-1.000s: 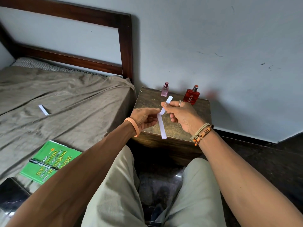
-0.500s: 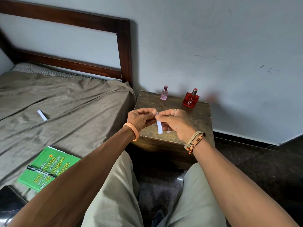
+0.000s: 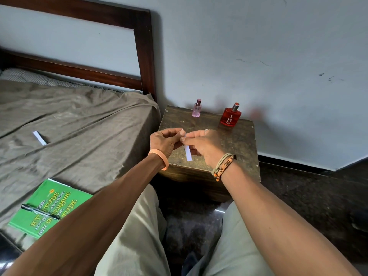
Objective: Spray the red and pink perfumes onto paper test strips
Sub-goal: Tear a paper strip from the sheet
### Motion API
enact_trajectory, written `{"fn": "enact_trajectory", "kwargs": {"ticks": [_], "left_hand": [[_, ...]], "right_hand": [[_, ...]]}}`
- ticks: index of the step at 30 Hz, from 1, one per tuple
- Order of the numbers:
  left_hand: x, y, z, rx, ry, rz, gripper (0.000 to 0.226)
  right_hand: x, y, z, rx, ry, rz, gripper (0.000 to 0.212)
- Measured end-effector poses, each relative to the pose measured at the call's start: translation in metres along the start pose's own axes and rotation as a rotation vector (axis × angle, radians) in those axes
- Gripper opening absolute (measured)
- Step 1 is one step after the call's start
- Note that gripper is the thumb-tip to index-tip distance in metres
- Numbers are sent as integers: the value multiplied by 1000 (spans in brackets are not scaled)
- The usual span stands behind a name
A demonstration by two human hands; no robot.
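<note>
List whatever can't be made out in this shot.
Head view: top of the paper strip, hidden by fingers of the left hand and right hand pinching it.
Head view: green book title, partly covered by the left forearm.
Head view: pink perfume label, too small to read.
Head view: dark object, lower left, cut by the frame edge.

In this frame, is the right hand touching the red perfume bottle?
Apart. The head view shows bare nightstand top between the right hand and the red perfume bottle; that hand and the left hand pinch the paper strip.
</note>
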State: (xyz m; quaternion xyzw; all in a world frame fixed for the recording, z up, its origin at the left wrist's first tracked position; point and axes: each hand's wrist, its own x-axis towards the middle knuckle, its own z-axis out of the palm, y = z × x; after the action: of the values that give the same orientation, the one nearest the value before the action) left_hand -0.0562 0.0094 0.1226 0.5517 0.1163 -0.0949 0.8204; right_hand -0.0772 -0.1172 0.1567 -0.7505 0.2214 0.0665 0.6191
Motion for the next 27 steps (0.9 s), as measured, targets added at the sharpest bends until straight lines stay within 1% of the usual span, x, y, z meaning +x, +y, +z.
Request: {"fn": "enact_trajectory", "kwargs": {"ticks": [3, 6, 8, 11, 13, 14, 17, 18, 22, 24, 27], "left_hand": [[6, -1, -3, -9, -17, 1, 9], [10, -1, -5, -18, -31, 0, 9], [12, -1, -7, -35, -37, -17, 7], [15, -1, -13, -78, -38, -89, 6], [18, 0, -19, -85, -39, -137, 7], [20, 0, -22, -72, -44, -152, 8], [26, 1, -28, -21, -46, -172, 8], [29, 0, -29, -8, -40, -170, 7], [43, -3, -36, 97, -38, -131, 6], [50, -4, -39, 154, -35, -116, 7], [56, -7, -40, 174, -37, -99, 9]], "right_hand": [[4, -6, 0, 68, -62, 96, 32], [9, -10, 1, 42, -127, 134, 27], [13, -12, 1, 21, -156, 140, 29], [21, -14, 1, -131, -216, 58, 27], [27, -14, 5, -264, -224, 1, 19], [30, -14, 8, -336, -216, -27, 13], [38, -11, 19, -615, -142, -182, 15], [40, -11, 22, -663, -130, -228, 13], [48, -9, 30, -758, -116, -326, 10], [53, -9, 32, -784, -120, -330, 10], [61, -7, 36, -769, -119, -299, 12]]}}
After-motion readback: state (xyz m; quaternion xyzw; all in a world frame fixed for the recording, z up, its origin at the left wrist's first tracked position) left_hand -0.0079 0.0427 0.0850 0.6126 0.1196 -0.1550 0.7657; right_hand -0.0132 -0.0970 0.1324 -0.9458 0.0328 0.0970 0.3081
